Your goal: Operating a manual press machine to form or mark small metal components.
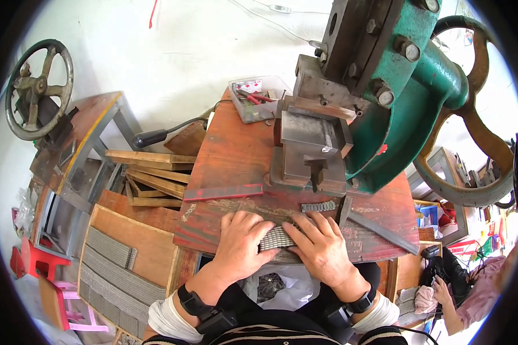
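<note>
At the near edge of the worn wooden bench (224,152), a bundle of grey, ribbed metal strips (276,237) lies between my hands. My left hand (240,238) grips its left end, thumb near side and fingers bent over the far side. From the right, my right hand (319,241) closes on the other end, its fingers partly covering the strips. Just beyond my right fingers rests a short toothed metal strip (318,206), apart from them. A flat steel bar (383,232) slants away to the right, beside an upright metal piece (344,211).
A green hand press (411,109) with a steel die block (305,164) and large wheel (483,195) stands behind. A red-edged bar (223,192) and a plastic box of tools (259,112) share the bench. Lower left, a wooden tray (149,236) holds ribbed strips. Another person (477,293) sits right.
</note>
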`<state>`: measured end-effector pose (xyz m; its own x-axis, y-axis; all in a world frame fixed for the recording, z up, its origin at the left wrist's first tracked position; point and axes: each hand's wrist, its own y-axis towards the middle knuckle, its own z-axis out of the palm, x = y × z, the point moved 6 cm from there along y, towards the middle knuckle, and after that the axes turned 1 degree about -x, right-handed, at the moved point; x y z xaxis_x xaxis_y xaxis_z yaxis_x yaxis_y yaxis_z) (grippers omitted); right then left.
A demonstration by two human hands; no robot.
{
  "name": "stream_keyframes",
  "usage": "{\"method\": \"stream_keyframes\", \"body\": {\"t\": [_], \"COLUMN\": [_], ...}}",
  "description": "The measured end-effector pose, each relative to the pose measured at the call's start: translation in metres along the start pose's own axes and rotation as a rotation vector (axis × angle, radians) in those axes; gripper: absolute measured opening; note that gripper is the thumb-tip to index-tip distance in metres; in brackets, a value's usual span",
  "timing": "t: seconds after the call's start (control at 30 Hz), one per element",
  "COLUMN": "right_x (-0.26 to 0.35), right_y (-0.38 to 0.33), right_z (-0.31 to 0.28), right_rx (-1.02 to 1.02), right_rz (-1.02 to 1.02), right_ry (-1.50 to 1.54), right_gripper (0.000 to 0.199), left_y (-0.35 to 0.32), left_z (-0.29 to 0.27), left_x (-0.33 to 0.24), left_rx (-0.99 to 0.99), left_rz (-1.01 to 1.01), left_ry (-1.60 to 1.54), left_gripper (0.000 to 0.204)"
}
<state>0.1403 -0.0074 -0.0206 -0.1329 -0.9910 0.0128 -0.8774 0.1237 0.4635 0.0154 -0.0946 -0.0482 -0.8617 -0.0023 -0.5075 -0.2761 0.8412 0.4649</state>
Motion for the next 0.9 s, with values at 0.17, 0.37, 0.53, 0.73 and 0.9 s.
{"method": "stream_keyframes", "body": {"t": [0.17,0.37,0.53,0.73,0.9], "right_x": [-0.003,-0.003,-0.006,-0.009,-0.010], "right_y": [-0.005,-0.003,-0.001,-0.008,-0.009], "right_z": [0.002,0.003,-0.004,-0.002,-0.007], "right_rx": [0.010,0.003,0.012,-0.027,-0.007], "right_rz": [0.020,0.014,0.027,0.032,0.059], "right_ry": [-0.005,0.051,0.060,-0.021,-0.061], "right_gripper": [0.054,0.049,0.047,0.048,0.046], "left_y": [0.001,0.014,0.008,0.011,0.011], "left_z": [-0.002,0.004,0.021,0.019,0.018], "left_x": [-0.003,-0.021,-0.009,-0.012,-0.013], "left_rx": [0.017,0.086,-0.006,-0.025,-0.027], "left_rz": [-0.001,0.001,0.040,0.013,-0.014], "left_ry": [0.018,0.111,-0.060,-0.058,-0.021], "left_gripper": [0.051,0.056,0.055,0.051,0.051]}}
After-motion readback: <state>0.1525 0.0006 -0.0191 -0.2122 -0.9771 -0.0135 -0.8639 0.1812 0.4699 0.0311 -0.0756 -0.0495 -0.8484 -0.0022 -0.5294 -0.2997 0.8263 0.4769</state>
